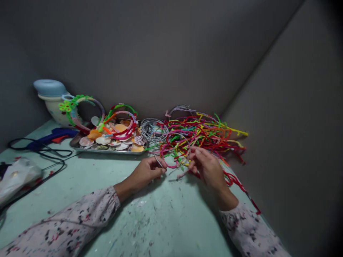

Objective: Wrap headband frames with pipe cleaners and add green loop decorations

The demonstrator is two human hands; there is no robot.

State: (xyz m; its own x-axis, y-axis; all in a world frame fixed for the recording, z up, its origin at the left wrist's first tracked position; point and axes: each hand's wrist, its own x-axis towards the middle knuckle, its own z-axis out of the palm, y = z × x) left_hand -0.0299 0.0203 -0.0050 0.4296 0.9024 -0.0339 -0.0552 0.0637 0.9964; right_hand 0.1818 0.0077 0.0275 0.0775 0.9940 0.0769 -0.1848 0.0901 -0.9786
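My left hand (150,170) is closed in a pinch on a thin grey wire (158,160), low over the table. Between my hands a wire hoop (174,166) stands, partly wrapped in pink pipe cleaner, its upper part looking bare and grey. On the hoop's right side my right hand (207,166) pinches it together with a pale pink pipe cleaner, whose tail (182,175) hangs below the fingers. The exact grip points are partly hidden by the fingers. Just behind lies a tangled pile of coloured pipe cleaners (203,130).
A metal tray (112,152) of seashells (103,140) stands behind my left hand, with wrapped hoops (132,123) on it. Beside it lies a coil of grey wire (144,130). Leftward are a blue glue gun (50,136), its black cable (57,156), a plastic bag (20,175) and a blue-lidded container (52,89).
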